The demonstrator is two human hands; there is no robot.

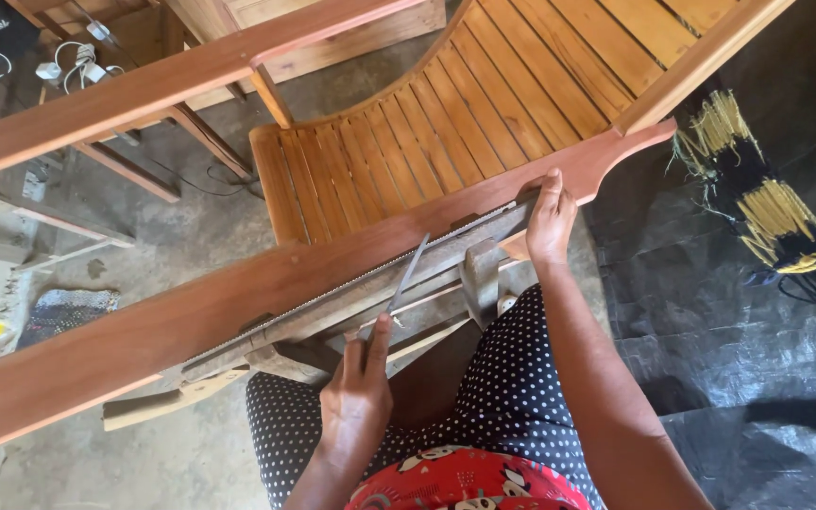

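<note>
Fingers of the left hand pinch a slim file at centre frame, laid across the saw blade; right hand grips the blade's upper-right end; I'd judge level, even strokes best

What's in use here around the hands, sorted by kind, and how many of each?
Hands: 2, left hand holding the file, right hand pressing on the blade's far end
Metal file: 1
Toothed saw blade: 1
Slatted wooden chair: 1
Total: 5

A file lies across a saw blade, before the slatted chair.
</note>
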